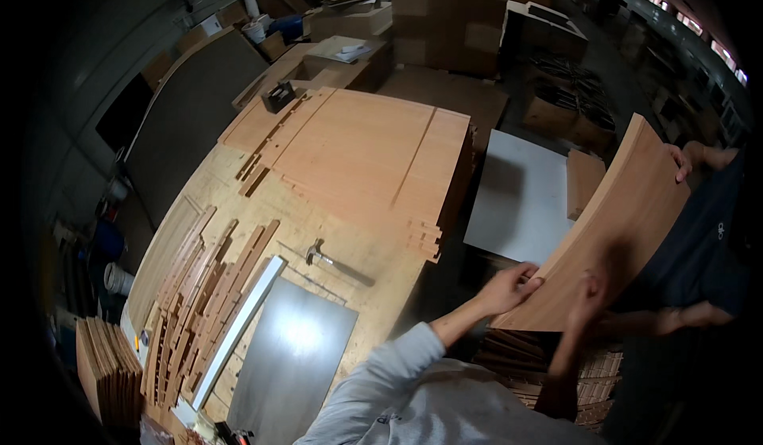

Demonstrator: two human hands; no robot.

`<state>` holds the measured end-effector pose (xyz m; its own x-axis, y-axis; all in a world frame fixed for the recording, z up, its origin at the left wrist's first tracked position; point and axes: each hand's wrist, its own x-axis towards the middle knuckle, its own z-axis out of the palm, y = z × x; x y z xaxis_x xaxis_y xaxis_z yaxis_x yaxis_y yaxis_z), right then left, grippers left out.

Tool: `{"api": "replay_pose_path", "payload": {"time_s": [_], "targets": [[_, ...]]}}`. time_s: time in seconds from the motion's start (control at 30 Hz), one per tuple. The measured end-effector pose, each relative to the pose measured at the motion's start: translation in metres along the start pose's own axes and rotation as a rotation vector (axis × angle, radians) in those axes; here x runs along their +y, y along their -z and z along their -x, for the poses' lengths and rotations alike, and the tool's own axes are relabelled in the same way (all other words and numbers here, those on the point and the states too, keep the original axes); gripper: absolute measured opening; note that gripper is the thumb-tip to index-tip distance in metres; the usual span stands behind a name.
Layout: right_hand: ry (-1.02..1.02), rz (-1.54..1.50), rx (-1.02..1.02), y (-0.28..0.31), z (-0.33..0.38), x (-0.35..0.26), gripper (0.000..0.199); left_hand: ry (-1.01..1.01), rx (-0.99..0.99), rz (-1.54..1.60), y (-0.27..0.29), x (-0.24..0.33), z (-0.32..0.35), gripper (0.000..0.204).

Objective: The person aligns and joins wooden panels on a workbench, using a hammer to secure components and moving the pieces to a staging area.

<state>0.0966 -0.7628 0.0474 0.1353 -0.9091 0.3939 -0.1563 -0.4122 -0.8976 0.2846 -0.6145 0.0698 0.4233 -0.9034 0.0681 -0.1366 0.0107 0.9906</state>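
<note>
Reddish-brown wood panel (612, 230): large, flat, smooth-faced, with a paler edge band; appears bowed only through the lens. Held tilted in the air off the right edge of the work surface (350, 230), above a low stack of slatted wood pieces (540, 357).

Step in hand, as judged: a two-person carry or hand-over of the panel. Left hand (509, 286) grasps the lower near corner, fingers curled over the edge. Right hand (590, 296) lies against the lower face, blurred; whether its grip is closed or merely pressing flat, cannot tell. A co-worker's hand (680, 161) clasps the far upper corner.

Next move calls for: both holders moving together, keeping the panel level and clear of the stack below.

Also present: hammer (338, 262) mid-surface; grey sheet (290, 365) at the near edge; stacked panels (358, 155) toward the far side.
</note>
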Motion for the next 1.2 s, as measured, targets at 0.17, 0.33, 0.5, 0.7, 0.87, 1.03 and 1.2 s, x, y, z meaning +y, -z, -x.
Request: {"api": "replay_pose_path", "payload": {"time_s": [0.17, 0.33, 0.5, 0.7, 0.87, 1.03, 1.2], "targets": [[0.394, -0.085, -0.549, -0.13, 0.066, -0.073, 0.029, 0.094, 0.563, 0.101, 0.143, -0.115, 0.044, 0.029], [-0.191, -0.256, -0.65, -0.3, 0.088, -0.066, 0.065, 0.219, 0.979, 0.366, 0.276, -0.085, 0.042, 0.029], [-0.4, -0.264, -0.642, -0.325, 0.116, -0.099, 0.069, 0.346, 1.029, 0.548, 0.351, -0.144, 0.033, 0.041], [-0.231, -0.299, -0.882, -0.309, 0.198, -0.089, 0.066, 0.35, 1.133, 0.505, 0.381, -0.17, 0.026, 0.071], [-0.294, -0.357, -0.998, -0.27, 0.194, -0.111, 0.059, 0.377, 1.104, 0.319, 0.381, -0.141, 0.071, 0.056], [-0.743, -0.442, -0.626, -0.223, 0.14, -0.06, 0.048, 0.281, 0.975, 0.313, 0.328, -0.086, 0.18, 0.06], [-0.778, -0.402, -0.528, -0.207, 0.08, -0.021, 0.067, 0.559, 1.019, 0.594, 0.303, -0.101, 0.269, 0.04]]}}
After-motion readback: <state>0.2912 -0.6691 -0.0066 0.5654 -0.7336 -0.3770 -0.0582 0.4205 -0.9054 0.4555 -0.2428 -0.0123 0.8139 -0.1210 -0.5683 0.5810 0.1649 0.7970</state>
